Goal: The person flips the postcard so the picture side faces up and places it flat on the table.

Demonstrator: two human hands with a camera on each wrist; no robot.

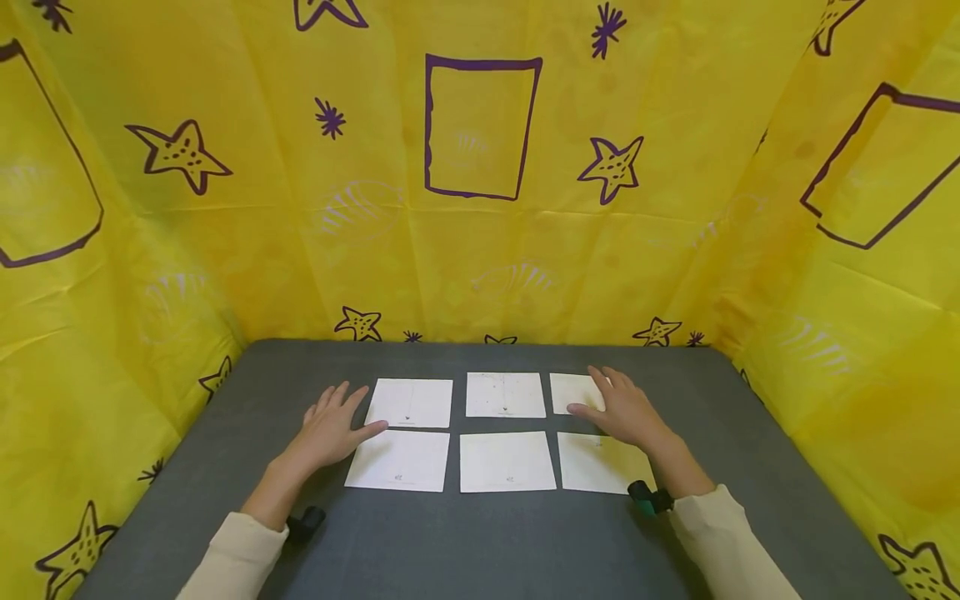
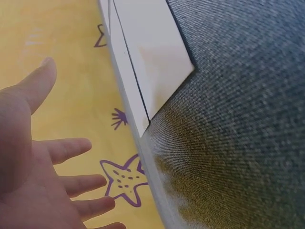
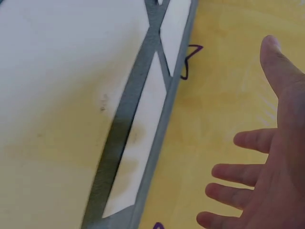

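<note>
White paper cards lie on the grey table in two rows of three. My left hand (image 1: 327,433), fingers spread, is by the left end of the rows, nearest the back-left card (image 1: 412,402) and the front-left card (image 1: 397,461). My right hand (image 1: 624,412) hovers over the right end and hides part of the back-right card (image 1: 567,392); below it lies the front-right card (image 1: 600,467). Between them are the back-middle card (image 1: 506,395) and the front-middle card (image 1: 507,462). Both wrist views show straight, parted fingers holding nothing. Small faint marks show on several cards.
The grey table (image 1: 420,550) ends at a yellow cloth (image 1: 465,250) printed with purple stars and frames, which hangs at the back and both sides. A dark strap with a small device (image 1: 649,497) is on the right wrist, another dark device (image 1: 306,525) on the left.
</note>
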